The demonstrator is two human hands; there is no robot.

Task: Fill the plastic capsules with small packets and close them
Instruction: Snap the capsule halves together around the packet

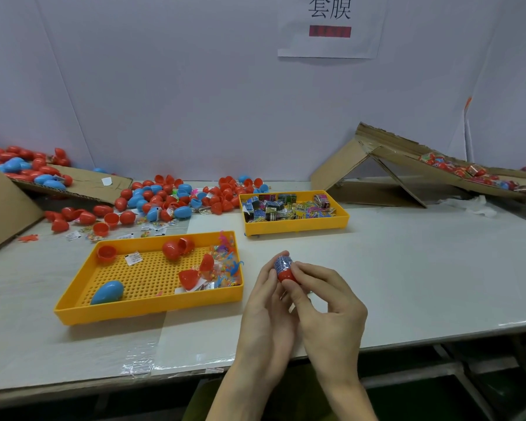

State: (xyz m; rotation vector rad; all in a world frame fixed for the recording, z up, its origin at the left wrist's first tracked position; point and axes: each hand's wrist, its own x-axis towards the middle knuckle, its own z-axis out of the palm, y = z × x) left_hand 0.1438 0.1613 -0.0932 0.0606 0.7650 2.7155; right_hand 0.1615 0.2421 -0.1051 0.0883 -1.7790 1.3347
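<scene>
A red egg-shaped capsule (285,268) with a printed blue film over its upper half is held upright above the table between both hands. My left hand (266,302) grips it from the left and below. My right hand (325,305) pinches its lower red part with thumb and fingers. A yellow perforated tray (73,308) to the left holds open red capsule halves (176,247), one closed blue capsule (107,292) and small clear packets (225,268). A second yellow tray (295,227) behind holds several printed film sleeves.
Loose red and blue capsules (164,199) and packets lie at the back left, some on a cardboard sheet (82,183). A folded cardboard ramp (407,168) at the back right carries wrapped capsules. The table's front edge (407,338) runs just below my hands.
</scene>
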